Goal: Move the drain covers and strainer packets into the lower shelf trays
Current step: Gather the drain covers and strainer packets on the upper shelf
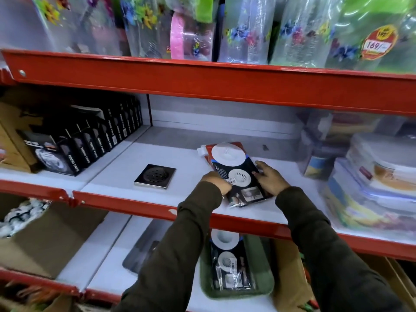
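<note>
Down low and nearest, the green tray sits on the lower shelf with strainer packets already lying in it, white discs showing through the plastic, and a dark flat item rests on the white shelf just left of it, too blurred to name. A cardboard box stands further left on that same level, something black and white inside. Both dark sleeves reach up over the red shelf edge to the middle shelf, and here is the action: the left hand curls closed on the near left edge of a packet stack, the right hand presses against its right side with fingers spread along the edge, so the stack is held between the two hands, its near end at the shelf front. The top packet shows two white strainers on a dark card, and a red-backed one pokes out behind. Left of the stack, well apart from the hands, a square metal drain cover lies flat on the shelf, untouched. Far left a row of black boxes stands upright, clear lidded containers are piled at right, and up top wrapped flowered bottles line the highest shelf
</note>
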Motion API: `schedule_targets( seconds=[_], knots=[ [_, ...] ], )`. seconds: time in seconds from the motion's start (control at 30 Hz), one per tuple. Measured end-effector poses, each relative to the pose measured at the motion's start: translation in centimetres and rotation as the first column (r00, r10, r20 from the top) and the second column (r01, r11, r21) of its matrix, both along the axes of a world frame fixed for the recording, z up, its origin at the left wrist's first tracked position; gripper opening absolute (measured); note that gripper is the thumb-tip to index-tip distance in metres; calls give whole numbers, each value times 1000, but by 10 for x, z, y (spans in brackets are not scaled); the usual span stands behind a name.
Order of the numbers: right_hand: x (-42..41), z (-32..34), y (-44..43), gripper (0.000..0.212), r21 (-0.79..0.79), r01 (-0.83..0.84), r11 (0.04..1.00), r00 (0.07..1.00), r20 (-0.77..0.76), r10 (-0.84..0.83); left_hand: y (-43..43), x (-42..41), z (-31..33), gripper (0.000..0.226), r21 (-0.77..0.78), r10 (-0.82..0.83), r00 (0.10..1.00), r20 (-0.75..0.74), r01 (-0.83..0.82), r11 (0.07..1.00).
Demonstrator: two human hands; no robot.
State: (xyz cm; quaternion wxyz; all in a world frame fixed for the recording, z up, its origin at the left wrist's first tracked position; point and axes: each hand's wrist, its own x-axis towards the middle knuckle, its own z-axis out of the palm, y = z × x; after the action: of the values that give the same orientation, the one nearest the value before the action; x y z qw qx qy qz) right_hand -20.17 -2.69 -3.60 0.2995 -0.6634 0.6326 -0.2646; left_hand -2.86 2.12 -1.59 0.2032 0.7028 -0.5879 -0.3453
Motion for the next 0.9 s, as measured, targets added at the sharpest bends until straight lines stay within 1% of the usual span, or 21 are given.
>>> schedule_targets(
  seconds=[0.13, 0.2, 0.27, 0.4, 0.47, 0.53, 0.6, 0.63, 0.67, 0.73, 0.77, 0.83, 0.87, 0.9],
  knots=[
    [-3, 5, 22, 39, 32, 150, 988, 986, 74, -152, 2, 0, 3, 36, -2, 10, 1000, -14, -10, 1000],
    [-6, 1, 38, 39, 65, 233, 970, 970, 61, -237, 4, 1, -3, 37, 10, 11, 1000, -16, -11, 1000],
    [-7, -7, 56, 37, 65, 296, 953, 954, 31, -299, 9, 2, -8, 38, 27, -2, 1000, -3, 2, 1000],
    [-7, -9, 73, 32, 23, 322, 946, 946, 25, -323, 12, 2, -7, 36, -12, -11, 1000, 19, 11, 1000],
    [-5, -8, 74, 35, 30, 341, 939, 939, 25, -342, 14, 2, -7, 34, -30, -26, 998, 55, 27, 999],
    [0, -7, 76, 39, -10, 376, 927, 926, -41, -376, 15, 5, -9, 32, -36, -47, 996, 77, 49, 998],
    [8, -5, 79, 48, -127, 414, 901, 887, -165, -431, 17, 14, -7, 33, -62, -68, 990, 121, 76, 995],
    [13, -2, 81, 52, -189, 427, 884, 862, -210, -461, 16, 20, -6, 37, -94, -74, 984, 161, 90, 992],
    [21, 2, 82, 53, -254, 425, 869, 850, -217, -480, 14, 30, -6, 43, -141, -76, 975, 207, 107, 984],
    [39, 8, 85, 50, -363, 379, 851, 884, -130, -449, 10, 52, -9, 50, -293, -60, 960, 273, 143, 945],
    [50, 12, 86, 48, -386, 359, 849, 909, -61, -413, 10, 64, -10, 51, -388, -43, 957, 287, 157, 908],
    [77, 18, 87, 45, -370, 319, 872, 945, 56, -322, 13, 92, -14, 51, -579, 22, 945, 327, 182, 794],
    [91, 21, 87, 44, -356, 275, 893, 961, 83, -263, 17, 106, -17, 50, -644, 65, 933, 354, 193, 740],
    [109, 21, 86, 45, -343, 209, 916, 978, 81, -193, 21, 124, -22, 50, -682, 109, 920, 376, 194, 705]
  ],
)
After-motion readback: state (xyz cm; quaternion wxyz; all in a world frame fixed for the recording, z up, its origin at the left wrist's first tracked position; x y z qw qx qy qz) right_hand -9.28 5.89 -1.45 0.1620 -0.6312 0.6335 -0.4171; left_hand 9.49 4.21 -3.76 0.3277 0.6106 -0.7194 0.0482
